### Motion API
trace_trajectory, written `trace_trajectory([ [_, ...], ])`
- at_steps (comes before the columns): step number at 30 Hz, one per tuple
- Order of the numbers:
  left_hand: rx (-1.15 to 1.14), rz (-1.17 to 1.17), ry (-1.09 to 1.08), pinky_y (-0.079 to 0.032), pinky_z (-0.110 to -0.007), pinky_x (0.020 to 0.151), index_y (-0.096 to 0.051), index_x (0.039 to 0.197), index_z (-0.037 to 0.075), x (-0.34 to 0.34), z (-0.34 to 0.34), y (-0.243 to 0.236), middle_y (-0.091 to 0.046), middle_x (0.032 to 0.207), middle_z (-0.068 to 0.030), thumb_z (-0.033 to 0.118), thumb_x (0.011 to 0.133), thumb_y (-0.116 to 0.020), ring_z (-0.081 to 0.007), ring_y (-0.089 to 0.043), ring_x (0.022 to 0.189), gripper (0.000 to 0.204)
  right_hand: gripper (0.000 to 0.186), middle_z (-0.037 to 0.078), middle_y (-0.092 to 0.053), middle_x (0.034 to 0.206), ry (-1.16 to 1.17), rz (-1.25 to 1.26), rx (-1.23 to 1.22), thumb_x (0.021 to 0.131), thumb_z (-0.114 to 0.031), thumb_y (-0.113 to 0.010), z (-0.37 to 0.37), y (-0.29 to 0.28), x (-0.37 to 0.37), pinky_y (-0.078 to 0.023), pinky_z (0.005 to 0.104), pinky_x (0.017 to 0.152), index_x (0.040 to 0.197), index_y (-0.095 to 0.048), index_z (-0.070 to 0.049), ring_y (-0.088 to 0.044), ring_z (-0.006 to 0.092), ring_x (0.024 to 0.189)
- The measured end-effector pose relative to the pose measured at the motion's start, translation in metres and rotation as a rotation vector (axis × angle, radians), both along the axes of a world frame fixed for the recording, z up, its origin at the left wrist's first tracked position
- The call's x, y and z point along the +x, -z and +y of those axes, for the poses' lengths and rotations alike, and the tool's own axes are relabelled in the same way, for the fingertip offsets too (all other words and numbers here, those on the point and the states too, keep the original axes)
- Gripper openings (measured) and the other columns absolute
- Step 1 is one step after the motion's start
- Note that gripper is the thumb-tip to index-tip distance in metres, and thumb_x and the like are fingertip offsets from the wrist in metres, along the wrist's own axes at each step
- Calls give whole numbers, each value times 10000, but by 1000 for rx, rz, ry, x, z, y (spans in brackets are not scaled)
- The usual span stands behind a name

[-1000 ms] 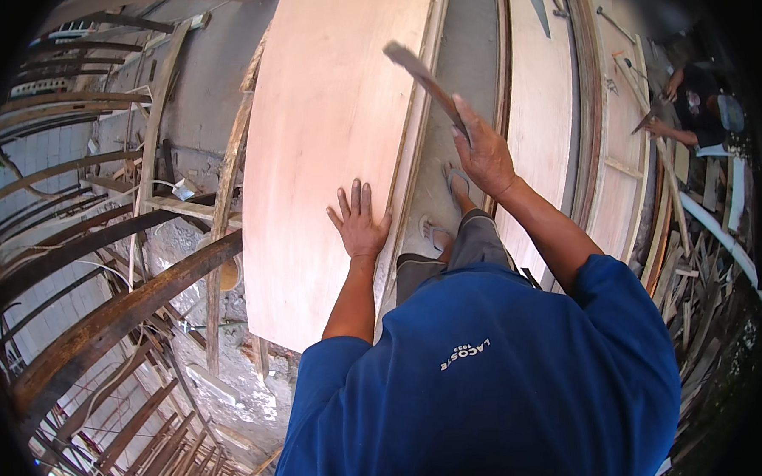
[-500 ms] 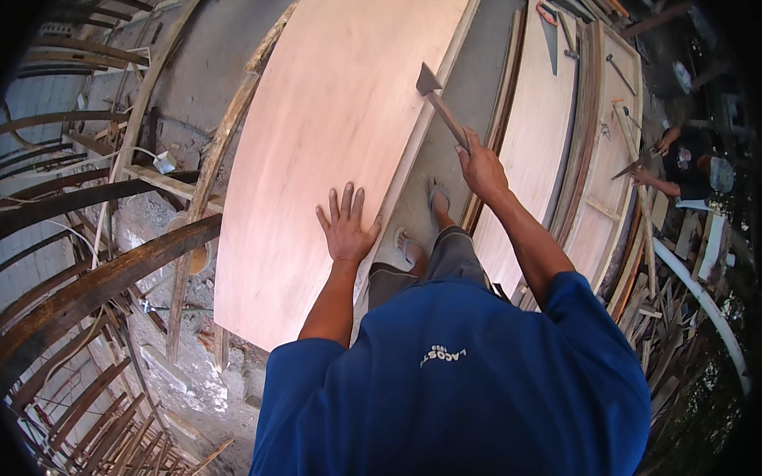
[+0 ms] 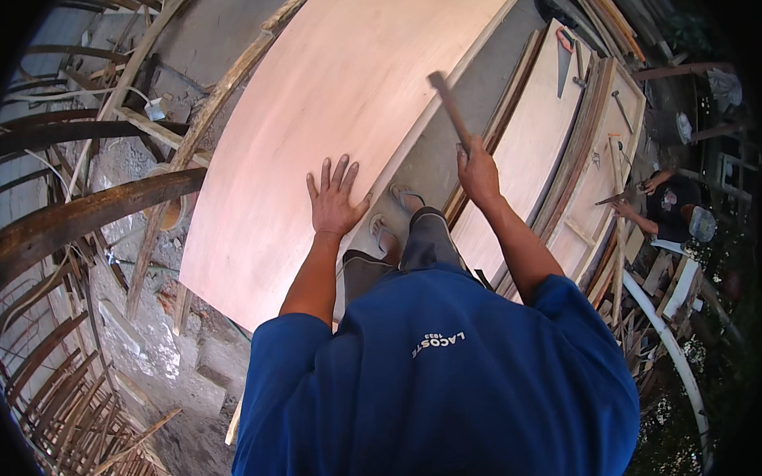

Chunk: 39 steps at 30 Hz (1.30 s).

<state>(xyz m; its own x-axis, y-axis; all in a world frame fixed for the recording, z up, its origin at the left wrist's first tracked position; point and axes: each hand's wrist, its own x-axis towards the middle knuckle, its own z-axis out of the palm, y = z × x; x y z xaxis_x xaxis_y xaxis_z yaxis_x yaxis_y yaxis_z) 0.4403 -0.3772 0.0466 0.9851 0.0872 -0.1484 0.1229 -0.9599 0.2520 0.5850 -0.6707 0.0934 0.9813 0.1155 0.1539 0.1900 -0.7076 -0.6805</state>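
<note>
My left hand (image 3: pixel 335 202) lies flat with spread fingers on a large pale plywood sheet (image 3: pixel 311 88), near its right edge. My right hand (image 3: pixel 478 172) grips the handle of a tool (image 3: pixel 450 103), seemingly a hatchet, raised near that edge; its head is blurred. My feet in flip-flops (image 3: pixel 406 196) stand on the concrete beside the sheet, under its edge in the view.
Plywood panels and boards (image 3: pixel 526 146) lie at the right with a handsaw (image 3: pixel 565 64) and hammers (image 3: pixel 621 110). A co-worker (image 3: pixel 676 208) holds a saw farther right. Curved timber ribs (image 3: pixel 74 217) and braces crowd the left; scrap wood (image 3: pixel 659 281) lies lower right.
The view has turned, so the panels tilt more to the right. The tool in my right hand has changed angle, while my left hand stays spread on the sheet.
</note>
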Motion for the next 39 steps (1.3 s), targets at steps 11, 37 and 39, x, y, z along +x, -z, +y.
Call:
trace_trajectory([
  [11,-48,-66,-151,-95,-615,1278,-373,1611,291,-4,11,-20,-263,1718,28,608,876,-661,-272,-177,1599,851,291,329,-701,974,-453,336,-386,1013,-263,-621,-31,15,79,-522,600,788,1192,-557,-43,-666,550,944],
  [37,44,236,-1313,-308,-600,1209,-367,1593,211,-497,82,-8,-305,1669,-134,418,776,-863,-322,-285,1546,978,337,249,-632,734,-1105,448,-642,1018,-306,-617,113,-42,-63,-473,505,620,1082,-613,25,-635,390,658],
  [39,-106,311,-1394,-275,-620,1225,-326,1620,237,-524,105,25,-244,1701,-151,471,769,-861,-322,-239,1572,1032,311,283,-632,764,-1287,411,-700,1028,-288,-605,140,-48,-112,-473,514,622,1114,-615,11,-631,425,672],
])
